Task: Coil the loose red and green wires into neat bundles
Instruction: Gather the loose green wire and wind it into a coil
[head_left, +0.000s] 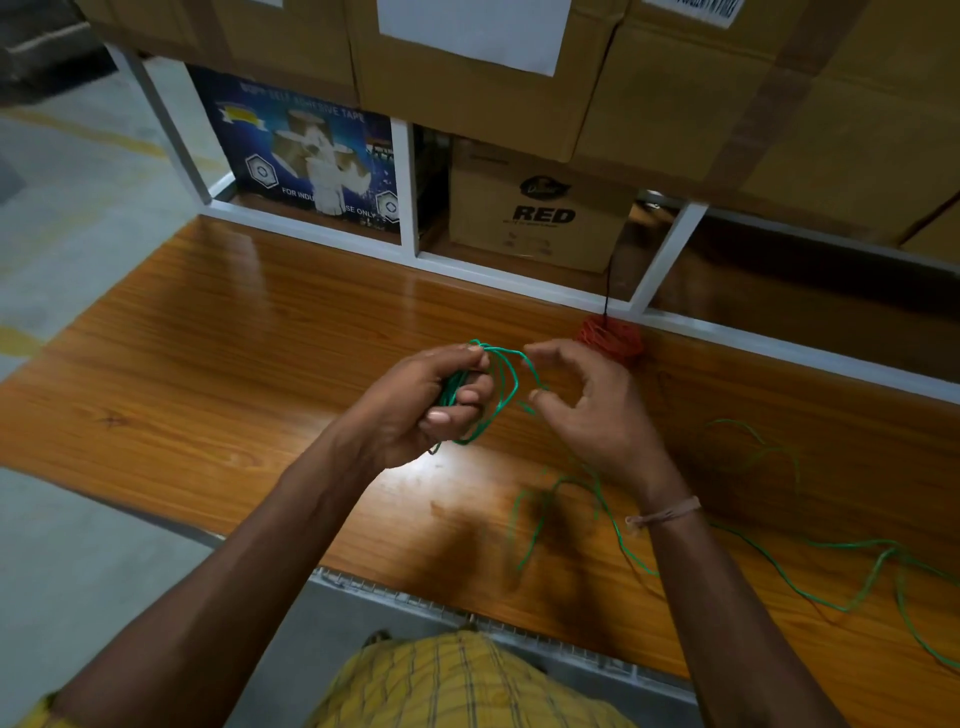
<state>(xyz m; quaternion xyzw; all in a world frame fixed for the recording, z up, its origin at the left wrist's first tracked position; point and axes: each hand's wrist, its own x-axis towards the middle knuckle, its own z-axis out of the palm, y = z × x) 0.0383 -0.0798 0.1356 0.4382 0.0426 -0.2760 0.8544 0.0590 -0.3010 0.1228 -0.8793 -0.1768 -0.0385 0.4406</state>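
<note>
Yellow checked cloth (457, 680) is seen nearest the camera, at the bottom edge, with a grey metal edge (415, 597) of the wooden table (260, 338) just behind it. Loose green wire (810, 597) is spread in curves over the right part of the table and is led up under the right wrist, where a thin thread band (665, 514) is worn.

Above the table middle, both hands are held close together. Several loops of the green wire, a small green coil (493, 395), are gripped by the left hand (415, 410), with the fingers curled round them and the thumb pressed on top. Just beside the coil, the wire is pinched between thumb and forefinger of the right hand (587, 410); the other fingers are bent loosely.

Behind the right hand, near the back edge of the table, a red wire bundle (610, 335) is laid, already wound, with a dark cord (609, 280) hanging down to it.

Further back, a white frame (408, 208) is seen with boxes in it. On the blue box (306, 156) the words "SELF ADHESIVE TAPE" can be read, and "FOR INDU... SE ONLY" below, partly blurred. The word "RED" is printed on the brown carton (540, 213). Large taped cartons (727, 78) with white labels, not readable, are stacked above.
</note>
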